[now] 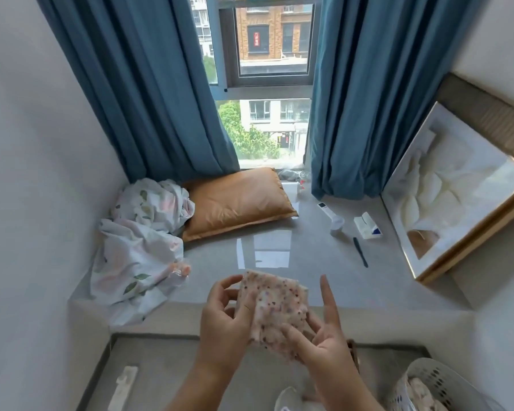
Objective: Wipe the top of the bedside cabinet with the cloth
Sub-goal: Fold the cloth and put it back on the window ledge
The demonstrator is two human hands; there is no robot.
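Up close, two bare hands hold a speckled cloth (275, 307) above a grey bedside cabinet (172, 372).
Left hand (226, 318) fingers pinch the cloth's left edge; right hand (324, 342) cradles it underneath, fingers clasping, index finger raised.

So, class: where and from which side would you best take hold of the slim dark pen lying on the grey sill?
Pinch the slim dark pen mid-shaft from above, fingers across its narrow sides; it lies flat and thin on the grey sill, open all round.

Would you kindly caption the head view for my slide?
Both hands, left hand and right hand, hold a speckled pink cloth above a grey ledge.
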